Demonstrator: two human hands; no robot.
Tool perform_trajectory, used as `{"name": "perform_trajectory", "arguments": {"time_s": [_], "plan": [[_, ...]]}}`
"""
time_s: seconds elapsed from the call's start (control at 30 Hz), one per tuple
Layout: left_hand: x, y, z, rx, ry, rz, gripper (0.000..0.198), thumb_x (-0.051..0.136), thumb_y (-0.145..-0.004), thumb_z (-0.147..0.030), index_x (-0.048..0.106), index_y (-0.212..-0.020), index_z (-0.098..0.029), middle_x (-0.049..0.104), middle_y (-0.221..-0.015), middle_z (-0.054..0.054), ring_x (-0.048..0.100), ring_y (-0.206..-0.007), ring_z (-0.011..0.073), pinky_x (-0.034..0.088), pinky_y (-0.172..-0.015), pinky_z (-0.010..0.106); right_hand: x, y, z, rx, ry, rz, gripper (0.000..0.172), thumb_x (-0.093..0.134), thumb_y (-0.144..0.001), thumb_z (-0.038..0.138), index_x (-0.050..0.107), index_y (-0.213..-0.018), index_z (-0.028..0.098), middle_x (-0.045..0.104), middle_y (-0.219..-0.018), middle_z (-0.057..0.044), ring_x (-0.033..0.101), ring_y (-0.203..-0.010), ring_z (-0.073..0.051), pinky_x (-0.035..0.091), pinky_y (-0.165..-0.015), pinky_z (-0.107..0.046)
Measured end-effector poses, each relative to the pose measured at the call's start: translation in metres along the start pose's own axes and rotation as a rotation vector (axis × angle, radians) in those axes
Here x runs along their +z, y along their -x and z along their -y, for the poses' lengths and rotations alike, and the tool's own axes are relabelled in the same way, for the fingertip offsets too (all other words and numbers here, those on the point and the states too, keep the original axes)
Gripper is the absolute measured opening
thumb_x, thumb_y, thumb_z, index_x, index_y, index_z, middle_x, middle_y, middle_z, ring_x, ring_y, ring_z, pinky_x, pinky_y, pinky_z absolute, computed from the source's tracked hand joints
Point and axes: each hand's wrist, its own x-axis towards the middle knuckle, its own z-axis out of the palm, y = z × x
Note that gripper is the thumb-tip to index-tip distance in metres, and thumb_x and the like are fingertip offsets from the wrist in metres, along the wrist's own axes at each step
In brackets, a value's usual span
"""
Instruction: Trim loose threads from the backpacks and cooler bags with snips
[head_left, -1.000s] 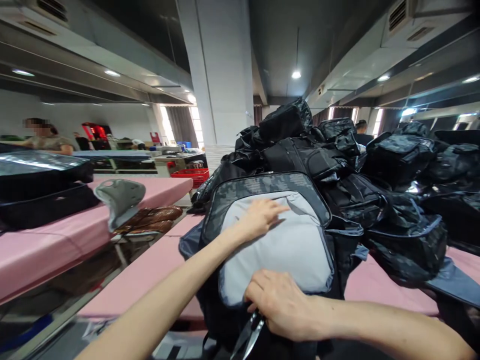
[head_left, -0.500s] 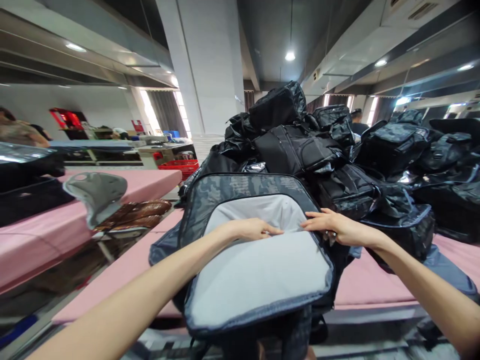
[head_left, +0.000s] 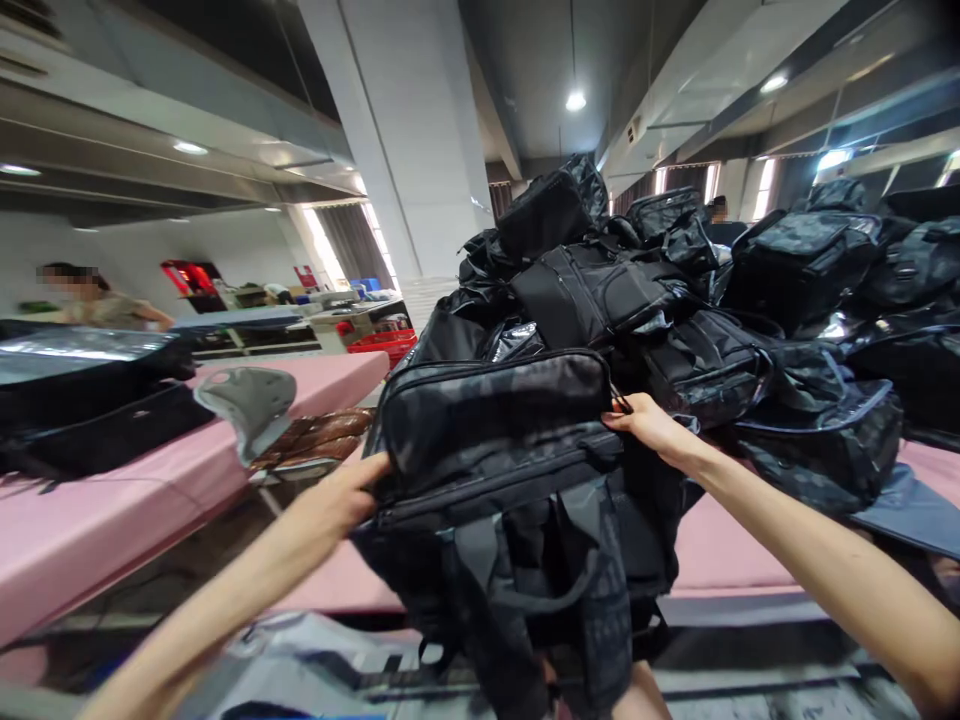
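Note:
A black camouflage-patterned backpack stands in front of me on the pink table, its top flap folded down and its shoulder straps hanging towards me. My left hand is closed on the left side of the backpack near the flap's seam; its fingertips are partly hidden. At the right corner of the flap, my right hand pinches the edge, where a thin dark cord or zipper pull shows. The pale lining is out of sight under the flap.
Behind the backpack rises a big pile of black bags, reaching to the right. A grey chair stands at left beside another pink table bearing black bags. A person is beyond it. A white column stands behind.
The flap, which lay open towards me with its pale lining showing, is now folded over the opening. My left hand has moved from inside the bag to its left side.

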Motion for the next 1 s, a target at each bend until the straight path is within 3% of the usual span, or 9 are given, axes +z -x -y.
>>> {"name": "perform_trajectory", "arguments": {"time_s": [0.07,0.17,0.33,0.43,0.53,0.6,0.73,0.87,1.0], "plan": [[0.022,0.000,-0.014,0.032,-0.132,0.032,0.042,0.039,-0.074,-0.055,0.061,-0.083,-0.021,0.068,-0.098,0.008,0.058,-0.094,0.0269,0.041,-0.086,0.039,0.001,0.000,0.000,0.034,-0.094,-0.063,0.039,0.065,-0.056,0.046,0.038,-0.053,0.018,0.037,-0.052,0.006,0.034,-0.052,-0.008,0.028,-0.052,-0.023],[0.050,-0.031,-0.040,-0.089,-0.317,-0.008,0.036,0.033,-0.080,-0.045,0.053,-0.067,-0.018,0.066,-0.079,0.011,0.059,-0.083,0.0262,0.039,-0.083,0.038,-0.006,0.010,-0.001,0.043,-0.156,-0.135,0.047,0.067,-0.052,0.054,0.035,-0.052,0.019,0.035,-0.051,0.007,0.033,-0.051,-0.007,0.027,-0.051,-0.022],[0.073,-0.105,-0.067,-0.245,-0.119,0.026,0.040,0.032,-0.082,-0.048,0.052,-0.064,-0.019,0.063,-0.072,0.007,0.059,-0.076,0.0217,0.038,-0.064,0.026,-0.033,0.026,-0.013,-0.018,-0.108,-0.182,0.042,0.058,-0.066,0.054,0.042,-0.054,0.018,0.041,-0.053,0.005,0.037,-0.052,-0.009,0.031,-0.054,-0.023],[0.082,-0.129,-0.068,-0.291,-0.035,0.069,0.042,0.032,-0.081,-0.048,0.058,-0.068,-0.018,0.065,-0.077,0.009,0.060,-0.079,0.0234,0.037,-0.062,0.026,-0.052,0.037,-0.017,-0.169,0.084,-0.327,0.030,0.048,-0.079,0.043,0.058,-0.072,0.016,0.057,-0.069,-0.002,0.051,-0.068,-0.014,0.039,-0.065,-0.027],[0.087,-0.133,-0.062,-0.325,-0.051,0.118,0.043,0.032,-0.081,-0.047,0.062,-0.075,-0.017,0.067,-0.083,0.011,0.061,-0.086,0.0267,0.038,-0.065,0.028,-0.058,0.056,-0.020,-0.416,0.414,-0.458,0.025,0.041,-0.085,0.026,0.062,-0.098,0.021,0.060,-0.099,-0.006,0.055,-0.089,-0.016,0.041,-0.076,-0.029],[0.086,-0.131,-0.059,-0.351,-0.075,0.122,0.044,0.032,-0.081,-0.047,0.064,-0.080,-0.017,0.067,-0.088,0.013,0.060,-0.090,0.0290,0.039,-0.067,0.030,-0.050,0.067,-0.022,-0.529,0.654,-0.386,0.029,0.040,-0.084,0.017,0.062,-0.102,0.024,0.060,-0.104,-0.005,0.056,-0.089,-0.015,0.041,-0.075,-0.026],[0.082,-0.125,-0.054,-0.387,-0.118,0.105,0.046,0.032,-0.082,-0.047,0.066,-0.088,-0.017,0.067,-0.094,0.015,0.059,-0.095,0.0325,0.041,-0.071,0.034,-0.024,0.067,-0.024,-0.580,0.970,-0.305,0.038,0.039,-0.081,0.006,0.063,-0.102,0.026,0.061,-0.103,-0.004,0.057,-0.075,-0.011,0.039,-0.065,-0.023],[0.075,-0.119,-0.044,-0.422,-0.167,0.112,0.046,0.030,-0.082,-0.046,0.066,-0.088,-0.017,0.067,-0.095,0.016,0.060,-0.094,0.0328,0.042,-0.071,0.035,-0.021,0.039,-0.022,-0.536,0.696,-0.500,0.024,0.040,-0.081,0.011,0.062,-0.083,0.018,0.061,-0.086,-0.004,0.055,-0.070,-0.011,0.037,-0.060,-0.021],[0.071,-0.115,-0.040,-0.382,-0.235,0.162,0.045,0.031,-0.082,-0.047,0.066,-0.085,-0.018,0.068,-0.091,0.015,0.061,-0.090,0.0315,0.043,-0.071,0.034,-0.040,0.018,-0.031,-0.293,0.395,-0.807,0.015,0.046,-0.082,0.028,0.055,-0.076,0.018,0.055,-0.069,0.000,0.051,-0.063,-0.013,0.037,-0.059,-0.023]]}}
